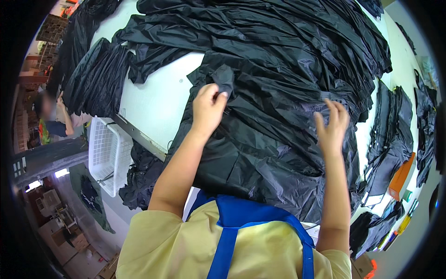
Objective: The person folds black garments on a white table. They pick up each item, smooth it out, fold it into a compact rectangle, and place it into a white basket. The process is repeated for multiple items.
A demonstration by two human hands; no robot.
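Note:
A shiny black garment (260,153) lies spread and wrinkled over the near part of the white table, reaching down to my apron. My left hand (207,108) is closed, with thumb and fingers pinching a small folded flap of the black fabric (223,78), which stands up above the rest. To the right, my right hand (333,124) hovers over or just touches the garment, its fingers apart and curved, with nothing visible in them. Whether those fingertips touch the cloth I cannot tell.
More black garments (251,28) are heaped across the far side of the white table (153,95). A white plastic basket (103,156) stands at the left, near a co-worker's arm (67,118). Folded black pieces (390,125) and an orange box (401,176) lie at the right.

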